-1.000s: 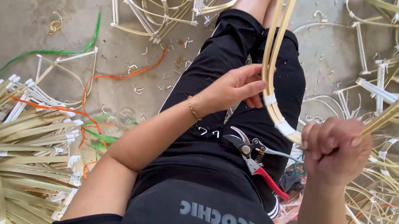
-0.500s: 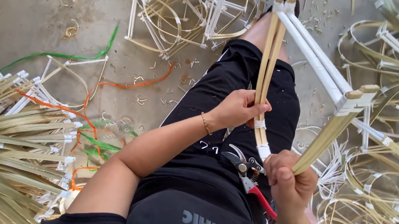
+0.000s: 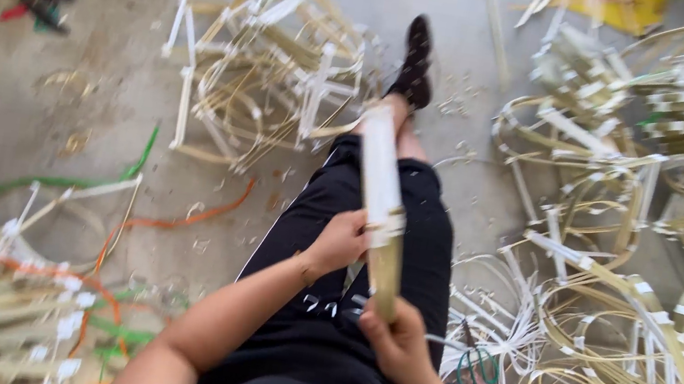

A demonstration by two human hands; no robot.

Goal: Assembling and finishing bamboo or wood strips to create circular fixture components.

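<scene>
Bamboo strip bundle (image 3: 381, 216), flat, pale and partly white-wrapped, stands over black-trousered legs (image 3: 409, 229); left hand (image 3: 341, 242) fingers and right hand (image 3: 395, 340) fingers wrap it. Looped cane frames (image 3: 621, 261) litter the gritty concrete floor (image 3: 26, 127).

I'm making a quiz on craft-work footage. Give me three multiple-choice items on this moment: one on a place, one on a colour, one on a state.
1. Where do the scissors lie?
A. On the floor by the person's right side
B. Beside the foot
C. In the left hand

2. What colour are the person's trousers?
A. Grey
B. Black
C. Yellow

3. How is the strip bundle held?
A. Lying loose on the floor
B. In one hand only
C. By both hands

Key:
1 A, the handles show among the strips beside the right hand.
2 B, both legs are black.
3 C, the left hand grips it too.
</scene>
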